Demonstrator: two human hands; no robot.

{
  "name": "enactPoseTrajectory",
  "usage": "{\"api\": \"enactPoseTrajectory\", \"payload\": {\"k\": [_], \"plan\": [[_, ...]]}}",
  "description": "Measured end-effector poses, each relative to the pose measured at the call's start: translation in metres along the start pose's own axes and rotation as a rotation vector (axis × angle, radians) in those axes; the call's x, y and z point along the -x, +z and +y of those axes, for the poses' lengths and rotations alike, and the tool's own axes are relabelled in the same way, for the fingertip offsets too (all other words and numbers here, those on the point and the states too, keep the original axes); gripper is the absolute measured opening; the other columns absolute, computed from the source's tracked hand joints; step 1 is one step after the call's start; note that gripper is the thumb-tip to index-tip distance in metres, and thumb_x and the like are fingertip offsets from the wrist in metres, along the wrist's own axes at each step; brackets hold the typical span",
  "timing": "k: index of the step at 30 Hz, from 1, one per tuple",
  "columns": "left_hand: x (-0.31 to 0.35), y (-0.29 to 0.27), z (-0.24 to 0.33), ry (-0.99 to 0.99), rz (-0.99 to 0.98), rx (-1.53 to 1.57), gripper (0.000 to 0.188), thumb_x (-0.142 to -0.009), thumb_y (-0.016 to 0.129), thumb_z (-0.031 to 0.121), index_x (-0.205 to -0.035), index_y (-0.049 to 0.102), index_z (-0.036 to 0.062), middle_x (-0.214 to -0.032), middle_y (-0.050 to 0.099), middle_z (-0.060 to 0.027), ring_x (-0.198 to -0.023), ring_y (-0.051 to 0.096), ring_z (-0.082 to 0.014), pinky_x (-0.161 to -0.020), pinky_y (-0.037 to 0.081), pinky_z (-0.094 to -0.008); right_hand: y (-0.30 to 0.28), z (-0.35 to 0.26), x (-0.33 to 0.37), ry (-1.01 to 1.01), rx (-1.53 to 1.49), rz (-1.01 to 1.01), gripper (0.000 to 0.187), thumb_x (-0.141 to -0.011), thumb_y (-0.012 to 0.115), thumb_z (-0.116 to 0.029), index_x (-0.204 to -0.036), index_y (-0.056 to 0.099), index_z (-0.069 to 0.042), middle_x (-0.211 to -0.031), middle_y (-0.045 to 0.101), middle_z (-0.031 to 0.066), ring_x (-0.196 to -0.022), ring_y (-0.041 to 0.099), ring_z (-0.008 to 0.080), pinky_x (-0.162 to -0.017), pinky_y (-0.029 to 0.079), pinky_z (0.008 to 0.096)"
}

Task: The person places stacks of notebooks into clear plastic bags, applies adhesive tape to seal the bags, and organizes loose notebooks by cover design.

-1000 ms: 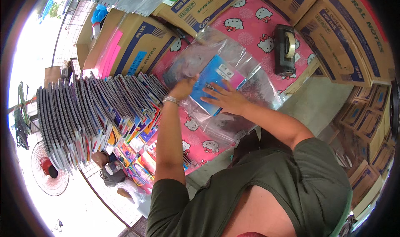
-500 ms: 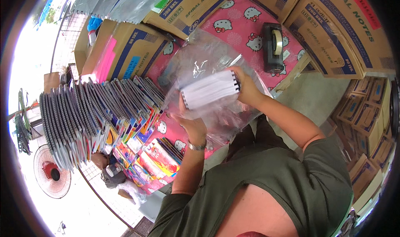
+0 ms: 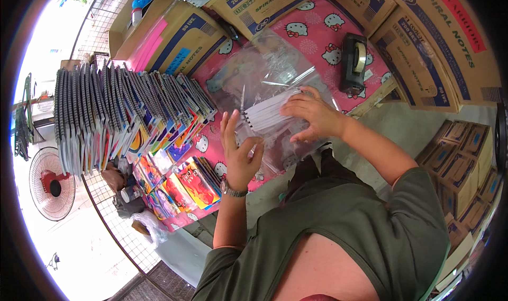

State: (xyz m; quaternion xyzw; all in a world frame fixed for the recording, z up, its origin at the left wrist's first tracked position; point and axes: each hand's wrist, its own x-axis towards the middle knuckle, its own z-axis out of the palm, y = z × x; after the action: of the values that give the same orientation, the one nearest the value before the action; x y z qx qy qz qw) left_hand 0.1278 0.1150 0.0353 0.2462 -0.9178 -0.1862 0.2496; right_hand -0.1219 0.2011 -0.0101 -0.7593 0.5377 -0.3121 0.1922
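Observation:
A block of spiral notebooks (image 3: 264, 112), white page edges up and black coils at its left end, lies amid a clear plastic bag (image 3: 280, 65) on the pink table. Whether it is inside the bag or on top, I cannot tell. My right hand (image 3: 316, 115) rests over its right part, fingers spread and thumb apart. Just left of the block, my left hand (image 3: 242, 160) is raised with its fingers apart, thumb and forefinger curved toward each other; nothing shows in it.
Long rows of spiral notebooks (image 3: 127, 110) stand at left, with colourful notebooks (image 3: 193, 182) nearer me. A black tape dispenser (image 3: 353, 63) sits at the right. Cardboard boxes (image 3: 264, 4) line the back; more boxes (image 3: 457, 158) are stacked at far right. A fan (image 3: 53, 184) stands at far left.
Both hands held the notebook block half a second ago. My left hand has come off it, and my right hand has shifted from its right end to over it. The view has shifted slightly.

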Motion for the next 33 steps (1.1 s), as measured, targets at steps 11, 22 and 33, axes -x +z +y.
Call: {"api": "enactPoseTrajectory", "payload": {"k": [11, 22, 33], "plan": [[0.002, 0.055, -0.015, -0.106, -0.106, 0.002, 0.077, -0.087, 0.035, 0.071, -0.121, 0.062, 0.0080, -0.132, 0.053, -0.0104, -0.125, 0.040, -0.0368, -0.108, 0.021, -0.0539, -0.009, -0.013, -0.020, -0.105, 0.080, -0.162, 0.058, -0.074, 0.069, -0.057, -0.112, 0.066, -0.013, -0.144, 0.045, 0.0127, -0.138, 0.034, 0.0273, -0.113, 0.008, 0.0562], [0.004, 0.073, 0.021, -0.065, -0.219, -0.169, 0.078, -0.080, 0.056, 0.066, -0.141, 0.045, 0.0188, -0.145, 0.033, -0.0268, -0.140, 0.022, -0.0431, -0.114, 0.015, -0.0546, 0.017, 0.147, 0.143, 1.157, -0.843, 0.950, 0.015, -0.090, 0.066, -0.021, -0.093, 0.063, -0.006, -0.084, 0.059, 0.0019, -0.075, 0.055, 0.0114, -0.066, 0.045, 0.0294], [0.000, 0.075, 0.024, -0.115, -0.202, -0.104, 0.075, -0.072, 0.073, 0.048, -0.138, 0.050, 0.0224, -0.144, 0.027, -0.0328, -0.137, 0.024, -0.0459, -0.112, 0.017, -0.0559, 0.058, 0.130, 0.104, 0.913, -1.760, 0.633, 0.004, -0.095, 0.052, -0.008, -0.098, 0.054, -0.008, -0.078, 0.051, -0.0003, -0.056, 0.040, 0.0060, -0.049, 0.033, 0.0220]]}}
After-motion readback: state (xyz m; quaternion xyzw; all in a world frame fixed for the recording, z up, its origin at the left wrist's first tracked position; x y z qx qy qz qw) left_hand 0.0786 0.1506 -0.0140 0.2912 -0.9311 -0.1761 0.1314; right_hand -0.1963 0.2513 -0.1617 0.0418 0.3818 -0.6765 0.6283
